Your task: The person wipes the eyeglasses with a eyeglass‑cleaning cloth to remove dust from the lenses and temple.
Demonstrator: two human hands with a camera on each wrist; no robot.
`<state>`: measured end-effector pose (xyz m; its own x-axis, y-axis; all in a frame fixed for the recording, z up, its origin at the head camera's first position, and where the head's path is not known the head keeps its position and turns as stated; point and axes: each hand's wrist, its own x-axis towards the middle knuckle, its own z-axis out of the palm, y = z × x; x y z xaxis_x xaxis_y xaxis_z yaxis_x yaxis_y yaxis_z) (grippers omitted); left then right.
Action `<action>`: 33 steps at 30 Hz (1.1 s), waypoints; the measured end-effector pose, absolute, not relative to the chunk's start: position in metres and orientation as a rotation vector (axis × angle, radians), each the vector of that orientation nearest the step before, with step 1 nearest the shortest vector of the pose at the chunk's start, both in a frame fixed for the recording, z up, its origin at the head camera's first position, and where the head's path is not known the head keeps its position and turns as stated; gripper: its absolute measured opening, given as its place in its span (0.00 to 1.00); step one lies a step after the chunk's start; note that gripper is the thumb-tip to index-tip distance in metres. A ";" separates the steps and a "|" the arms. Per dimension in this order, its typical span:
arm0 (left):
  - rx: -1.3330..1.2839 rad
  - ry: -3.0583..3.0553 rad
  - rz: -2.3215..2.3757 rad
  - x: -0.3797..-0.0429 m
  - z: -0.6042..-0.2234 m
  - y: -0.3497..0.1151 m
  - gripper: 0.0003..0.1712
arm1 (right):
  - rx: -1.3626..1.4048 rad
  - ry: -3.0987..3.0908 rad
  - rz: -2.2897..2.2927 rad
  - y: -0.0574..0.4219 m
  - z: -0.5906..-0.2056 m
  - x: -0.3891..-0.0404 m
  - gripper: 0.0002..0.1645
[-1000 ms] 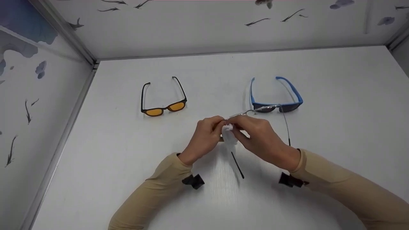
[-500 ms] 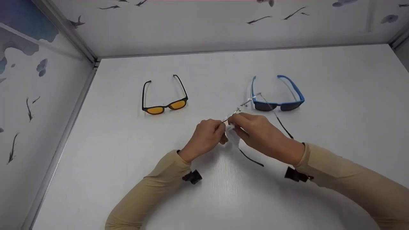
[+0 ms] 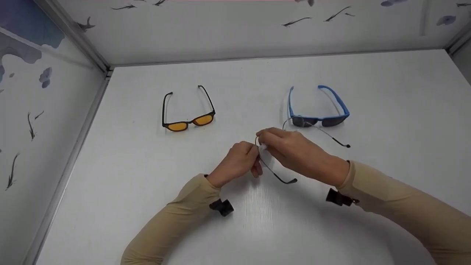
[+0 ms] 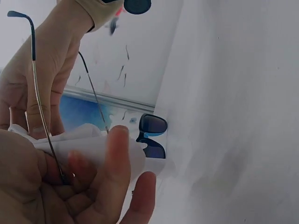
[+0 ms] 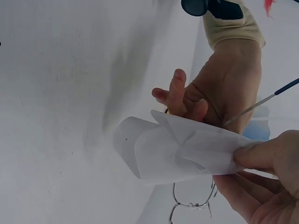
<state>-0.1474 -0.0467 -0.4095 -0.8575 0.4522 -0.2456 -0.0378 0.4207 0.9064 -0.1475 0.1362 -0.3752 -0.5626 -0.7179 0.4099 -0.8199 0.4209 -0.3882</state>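
In the head view my left hand [image 3: 237,162] grips thin metal-framed eyeglasses [image 3: 271,171] near one hinge. Their dark-tipped arms stick out unfolded, one toward me and one to the right. My right hand [image 3: 300,152] pinches a thin white cloth [image 5: 182,149] at the frame's near end. Seen from the right wrist, the folded cloth covers part of the glasses, and a wire rim shows below it. The left wrist view has one glasses arm [image 4: 38,100] crossing the left palm, with several fingers spread beside the cloth. The exact fingertip contact under the cloth is hidden.
Black-framed glasses with orange lenses [image 3: 189,124] lie unfolded at the back left of the white table [image 3: 110,154]. Blue sunglasses [image 3: 342,110] with dark lenses lie at the back right, just beyond the held pair. Patterned panels [image 3: 220,33] border the table.
The held eyeglasses have turned, their far arm now swinging out to the right and the near arm shifting right and up. Both hands stay close together; the two pairs on the table have not moved.
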 end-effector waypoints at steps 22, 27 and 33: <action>0.586 2.414 1.644 -0.148 -0.409 -0.055 0.22 | 1.668 -2.484 1.497 0.160 -0.382 -0.123 0.14; 0.594 2.408 1.672 -0.148 -0.408 -0.054 0.21 | 1.628 -2.494 1.517 0.162 -0.383 -0.119 0.14; 0.610 2.418 1.661 -0.144 -0.408 -0.047 0.21 | 1.249 -2.530 1.464 0.150 -0.389 -0.127 0.12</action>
